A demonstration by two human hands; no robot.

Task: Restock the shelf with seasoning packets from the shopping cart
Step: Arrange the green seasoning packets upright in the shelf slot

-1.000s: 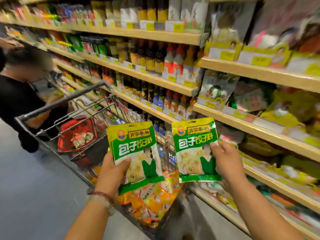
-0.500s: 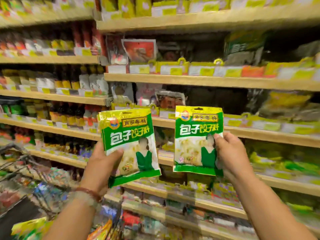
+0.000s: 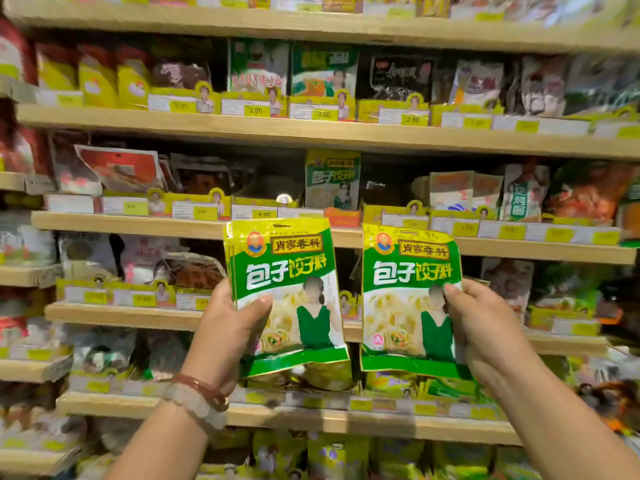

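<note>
I hold two green-and-yellow seasoning packets upright in front of the shelves. My left hand (image 3: 230,327) grips the left packet (image 3: 287,268) by its lower left edge. My right hand (image 3: 485,327) grips the right packet (image 3: 408,271) by its right edge. The two packets are side by side, a small gap apart. A matching green packet (image 3: 332,180) stands on the shelf (image 3: 131,221) just above them, behind yellow price tags. The shopping cart is out of view.
Wooden shelves (image 3: 242,128) run across the whole view, packed with assorted seasoning bags behind yellow price-tag strips. Red packets (image 3: 121,168) lie at the left of the same level. Lower shelves (image 3: 311,420) hold more yellow-green bags.
The view has swung from the cart and aisle to face the shelves head-on. Both hands have risen with their packets, closer to the shelf with the matching packet.
</note>
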